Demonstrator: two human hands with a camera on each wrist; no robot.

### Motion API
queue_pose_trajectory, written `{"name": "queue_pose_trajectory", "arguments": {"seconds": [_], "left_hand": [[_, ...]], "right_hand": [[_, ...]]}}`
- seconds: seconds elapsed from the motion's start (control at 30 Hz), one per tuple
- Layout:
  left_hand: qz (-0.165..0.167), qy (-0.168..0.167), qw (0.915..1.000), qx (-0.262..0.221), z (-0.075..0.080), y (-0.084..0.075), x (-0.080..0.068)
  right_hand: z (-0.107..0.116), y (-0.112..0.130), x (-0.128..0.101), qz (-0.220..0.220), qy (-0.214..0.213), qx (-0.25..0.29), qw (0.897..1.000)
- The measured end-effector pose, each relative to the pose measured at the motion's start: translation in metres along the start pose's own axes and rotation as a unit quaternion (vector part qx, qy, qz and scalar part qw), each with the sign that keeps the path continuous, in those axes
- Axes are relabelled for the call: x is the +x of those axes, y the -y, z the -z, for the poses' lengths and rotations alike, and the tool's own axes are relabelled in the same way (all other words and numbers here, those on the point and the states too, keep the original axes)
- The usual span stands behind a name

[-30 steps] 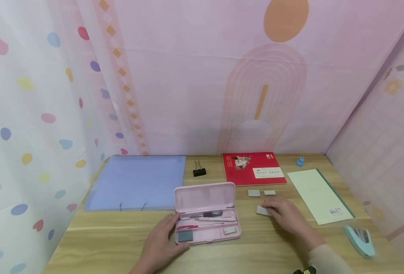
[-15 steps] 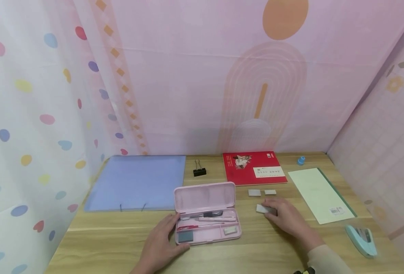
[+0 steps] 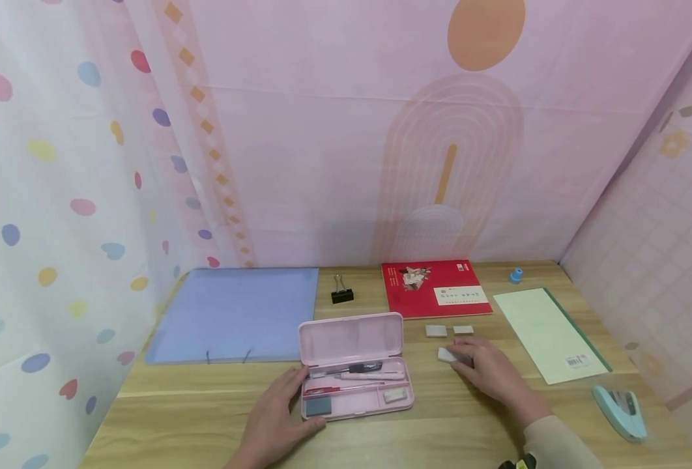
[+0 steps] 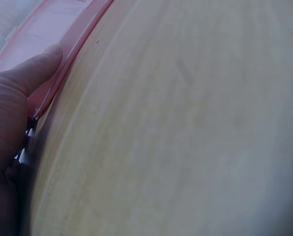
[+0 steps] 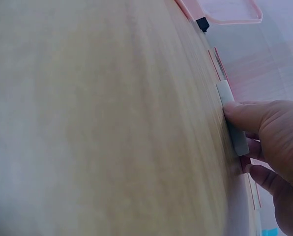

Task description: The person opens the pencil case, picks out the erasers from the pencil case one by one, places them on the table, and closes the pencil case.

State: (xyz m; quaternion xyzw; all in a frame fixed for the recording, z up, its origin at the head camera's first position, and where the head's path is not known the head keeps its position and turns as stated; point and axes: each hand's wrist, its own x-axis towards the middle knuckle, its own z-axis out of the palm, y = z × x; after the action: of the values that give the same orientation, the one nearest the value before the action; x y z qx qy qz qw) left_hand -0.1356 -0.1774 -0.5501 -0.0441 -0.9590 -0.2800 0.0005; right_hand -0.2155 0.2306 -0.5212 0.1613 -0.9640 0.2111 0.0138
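My left hand [image 3: 275, 413] holds the left end of an open pink pencil case [image 3: 358, 408], its thumb [image 4: 41, 69] along the near wall in the left wrist view. Inside the case lie a black-capped pen [image 3: 354, 369], a pale pen [image 3: 375, 376], a red pen [image 3: 322, 391], a dark grey block [image 3: 318, 406] and a small whitish eraser [image 3: 395, 395]. To the right of the case, my right hand [image 3: 489, 370] pinches a white eraser [image 3: 446, 355] close over the table; the right wrist view shows the thumb on its long side. Two similar erasers, left [image 3: 436, 331] and right [image 3: 463, 330], lie just beyond.
A blue folder [image 3: 234, 316] lies at the left, a black binder clip [image 3: 342, 296] behind the case. Further right are a red booklet [image 3: 416, 303], a blue cap-like piece [image 3: 516, 275], a pale green notebook [image 3: 545, 335] and a light-blue stapler [image 3: 618, 412]. Patterned curtains border the table.
My right thumb and fingers have shifted on the eraser, covering more of it now, and the eraser has turned slightly. My left hand and the pencil case have stayed in place.
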Motion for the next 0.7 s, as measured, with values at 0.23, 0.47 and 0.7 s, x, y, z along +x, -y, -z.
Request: {"name": "queue_pose_trajectory", "arguments": {"seconds": [0.23,0.47,0.7], "left_hand": [[-0.001,0.002,1.0,0.004,0.001,-0.001,0.0],[-0.01,-0.003,0.9999,0.004,0.001,-0.001,-0.001],[-0.006,-0.007,1.0,0.003,0.0,0.0,0.0]], "right_hand": [[0.0,0.001,0.0,0.005,-0.009,-0.003,1.0],[0.005,0.025,-0.005,0.055,-0.049,-0.011,0.997],[-0.009,0.073,-0.01,0.177,0.027,0.018,0.984]]}}
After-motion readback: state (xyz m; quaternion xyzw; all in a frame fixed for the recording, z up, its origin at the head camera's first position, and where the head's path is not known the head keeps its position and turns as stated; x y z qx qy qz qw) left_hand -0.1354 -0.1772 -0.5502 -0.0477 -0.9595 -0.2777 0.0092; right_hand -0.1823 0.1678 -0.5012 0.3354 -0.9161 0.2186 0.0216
